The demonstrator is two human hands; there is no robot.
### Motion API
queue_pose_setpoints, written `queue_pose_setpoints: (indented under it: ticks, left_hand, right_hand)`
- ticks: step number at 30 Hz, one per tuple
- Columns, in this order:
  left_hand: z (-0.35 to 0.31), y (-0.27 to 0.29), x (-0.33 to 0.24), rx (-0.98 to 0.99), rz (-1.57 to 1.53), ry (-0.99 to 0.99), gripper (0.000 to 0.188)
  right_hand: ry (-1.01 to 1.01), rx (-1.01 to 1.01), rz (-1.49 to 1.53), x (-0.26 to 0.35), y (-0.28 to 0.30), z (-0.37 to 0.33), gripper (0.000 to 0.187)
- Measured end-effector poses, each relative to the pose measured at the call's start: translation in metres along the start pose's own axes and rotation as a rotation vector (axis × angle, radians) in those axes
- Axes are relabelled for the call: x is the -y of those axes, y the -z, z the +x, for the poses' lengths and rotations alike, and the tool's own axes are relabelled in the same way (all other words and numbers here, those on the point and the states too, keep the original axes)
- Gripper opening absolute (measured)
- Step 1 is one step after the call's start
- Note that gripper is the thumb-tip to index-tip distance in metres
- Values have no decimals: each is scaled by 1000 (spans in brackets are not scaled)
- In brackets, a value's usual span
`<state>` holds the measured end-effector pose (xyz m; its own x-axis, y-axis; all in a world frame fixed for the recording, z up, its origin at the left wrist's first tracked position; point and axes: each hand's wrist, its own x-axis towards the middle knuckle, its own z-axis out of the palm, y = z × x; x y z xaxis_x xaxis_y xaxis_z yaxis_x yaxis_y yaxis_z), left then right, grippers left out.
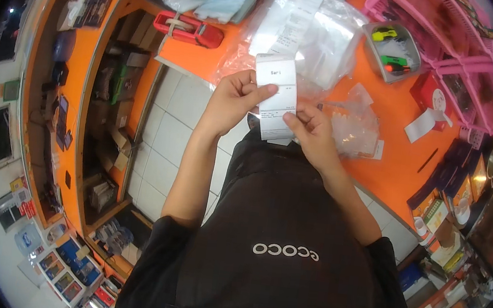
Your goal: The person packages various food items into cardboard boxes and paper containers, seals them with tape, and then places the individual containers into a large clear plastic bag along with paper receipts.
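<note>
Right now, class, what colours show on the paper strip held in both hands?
The paper strip is white with dark print, best seen in the head view.

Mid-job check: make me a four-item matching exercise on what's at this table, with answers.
1. Paper strip
2. Tape dispenser
3. Open tub
4. Slatted rack

A. Pink, toward the picture's upper right
B. Grey, with markers inside
C. Held by the left hand and right hand
D. Red, near the left end of the orange table

Pairs: 1-C, 2-D, 3-B, 4-A
</note>
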<state>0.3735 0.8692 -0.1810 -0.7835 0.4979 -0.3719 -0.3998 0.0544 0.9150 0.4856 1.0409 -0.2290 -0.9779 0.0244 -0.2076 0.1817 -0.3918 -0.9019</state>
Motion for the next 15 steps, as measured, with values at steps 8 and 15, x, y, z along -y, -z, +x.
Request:
queue_pose_setpoints:
  ticks: [8, 15]
  left_hand:
    - [32, -2, -17, 174, 94, 46, 17]
    - [78, -22, -49, 52, -76, -36, 15]
  right_hand:
    - [70, -301, -11, 35, -9, 14, 19]
    - [95, -244, 46, 26, -3, 19, 24]
